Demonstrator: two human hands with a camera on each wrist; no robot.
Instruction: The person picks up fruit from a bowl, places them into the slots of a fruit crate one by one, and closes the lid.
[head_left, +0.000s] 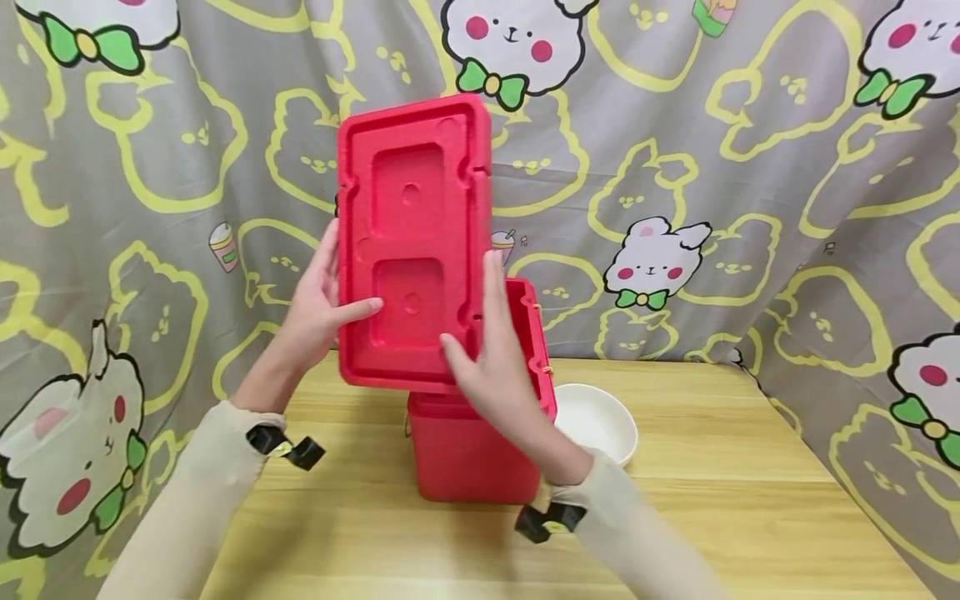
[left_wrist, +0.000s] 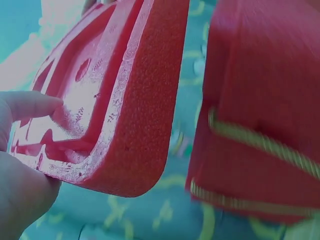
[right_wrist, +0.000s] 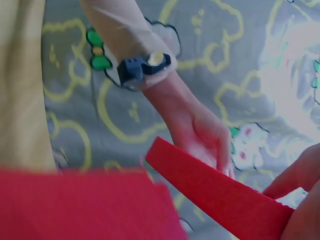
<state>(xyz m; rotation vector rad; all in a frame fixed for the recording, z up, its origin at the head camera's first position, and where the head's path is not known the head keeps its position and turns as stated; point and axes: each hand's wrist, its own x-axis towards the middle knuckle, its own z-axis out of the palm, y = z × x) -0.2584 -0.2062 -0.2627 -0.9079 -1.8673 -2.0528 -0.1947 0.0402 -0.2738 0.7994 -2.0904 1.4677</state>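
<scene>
A red rectangular lid (head_left: 408,237) is raised on end above the table, its recessed side facing the head camera. My left hand (head_left: 315,308) grips its left edge, thumb laid over the recessed face and the other fingers behind. At the lower right edge my right hand (head_left: 495,367) holds it between thumb and fingers. Behind and below the lid stands a red bin (head_left: 476,458), its top uncovered and partly hidden by lid and right hand. Cord (left_wrist: 265,142) shows along the bin's side in the left wrist view.
A white bowl (head_left: 600,425) sits on the wooden table (head_left: 720,500), close to the bin's right side. Patterned grey curtain (head_left: 300,167) hangs around the back and both sides of the table.
</scene>
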